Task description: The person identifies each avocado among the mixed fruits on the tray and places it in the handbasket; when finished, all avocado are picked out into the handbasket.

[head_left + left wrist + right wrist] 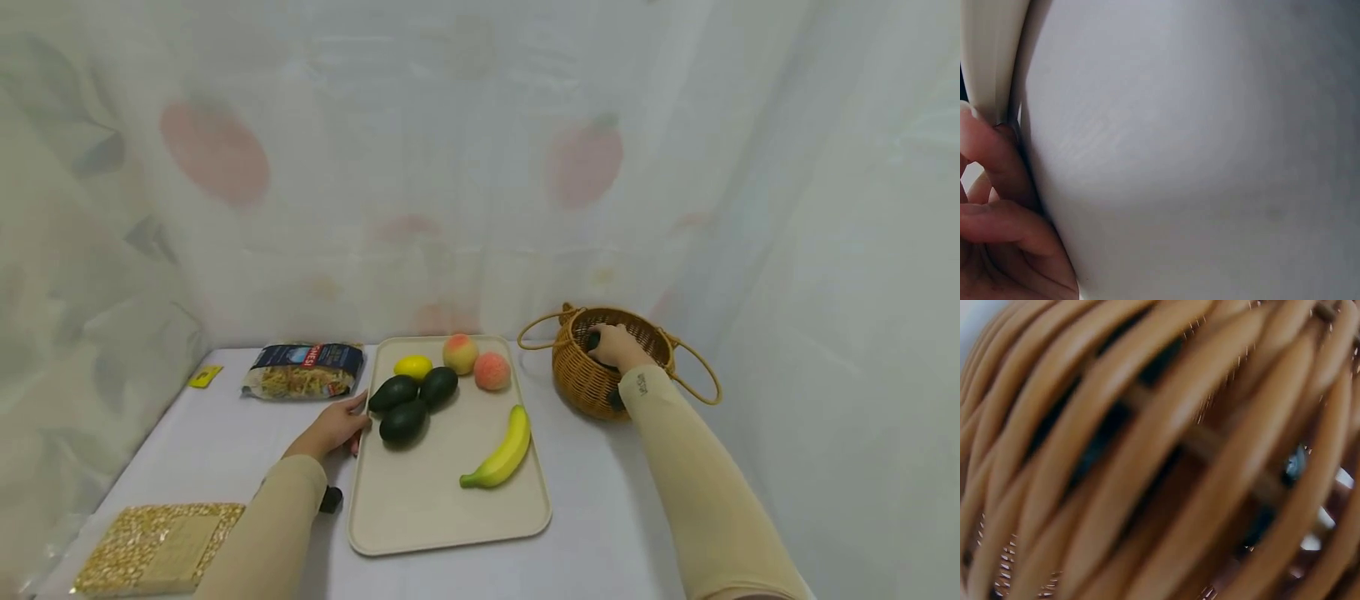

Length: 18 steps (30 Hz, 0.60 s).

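Note:
My left hand (341, 423) grips the left edge of a beige tray (442, 521); in the left wrist view its curled fingers (997, 165) meet the rim. On the tray lie three avocados (405, 421), a lemon (413, 367), two peaches (492, 371) and a banana (504, 457). Over at the right, my right hand (617, 346) reaches into the mouth of a brown wicker basket (581, 385). It holds a dark green avocado (593, 340), mostly hidden by the fingers and the rim. Woven strands (1166, 437) fill the right wrist view, with dark green behind them.
A pasta bag (303, 371) lies left of the tray, near a small yellow packet (205, 376). At the front left is a bag of yellow grains (150, 550), partly behind my left sleeve. The basket's loop handles (701, 367) stick out sideways. A printed curtain hangs behind the table.

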### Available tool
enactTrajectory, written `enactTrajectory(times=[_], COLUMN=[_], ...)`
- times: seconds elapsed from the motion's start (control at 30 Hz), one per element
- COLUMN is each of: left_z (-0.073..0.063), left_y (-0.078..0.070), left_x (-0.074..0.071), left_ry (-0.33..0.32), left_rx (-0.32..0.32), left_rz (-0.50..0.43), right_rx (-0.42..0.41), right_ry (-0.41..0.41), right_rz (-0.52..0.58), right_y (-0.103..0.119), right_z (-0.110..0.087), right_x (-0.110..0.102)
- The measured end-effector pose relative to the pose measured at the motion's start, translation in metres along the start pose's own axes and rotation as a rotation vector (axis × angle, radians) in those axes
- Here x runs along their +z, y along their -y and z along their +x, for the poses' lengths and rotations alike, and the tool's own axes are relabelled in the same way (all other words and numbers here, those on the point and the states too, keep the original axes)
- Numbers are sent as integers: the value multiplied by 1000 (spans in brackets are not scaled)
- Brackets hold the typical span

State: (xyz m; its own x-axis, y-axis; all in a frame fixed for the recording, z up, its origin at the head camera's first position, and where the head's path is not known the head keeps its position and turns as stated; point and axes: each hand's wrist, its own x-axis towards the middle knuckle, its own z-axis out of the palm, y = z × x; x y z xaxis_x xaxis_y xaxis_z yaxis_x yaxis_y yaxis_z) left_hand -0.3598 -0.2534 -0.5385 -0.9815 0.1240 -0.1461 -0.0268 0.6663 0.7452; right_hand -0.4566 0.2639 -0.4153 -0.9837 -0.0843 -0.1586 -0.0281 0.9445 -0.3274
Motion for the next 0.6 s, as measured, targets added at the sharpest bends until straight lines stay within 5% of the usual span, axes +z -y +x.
enactTrajectory(times=[0.4, 0.6], left_z=[7, 4], left_y=[13, 8], left_x=[-8, -5], left_ry=[24, 44], left_rx=[20, 4], left_rz=[-63, -53], right_rx=[-83, -40], right_ry=[103, -55], right_rz=[-4, 24], right_y=[8, 4], right_z=[2, -1], right_x=[3, 6])
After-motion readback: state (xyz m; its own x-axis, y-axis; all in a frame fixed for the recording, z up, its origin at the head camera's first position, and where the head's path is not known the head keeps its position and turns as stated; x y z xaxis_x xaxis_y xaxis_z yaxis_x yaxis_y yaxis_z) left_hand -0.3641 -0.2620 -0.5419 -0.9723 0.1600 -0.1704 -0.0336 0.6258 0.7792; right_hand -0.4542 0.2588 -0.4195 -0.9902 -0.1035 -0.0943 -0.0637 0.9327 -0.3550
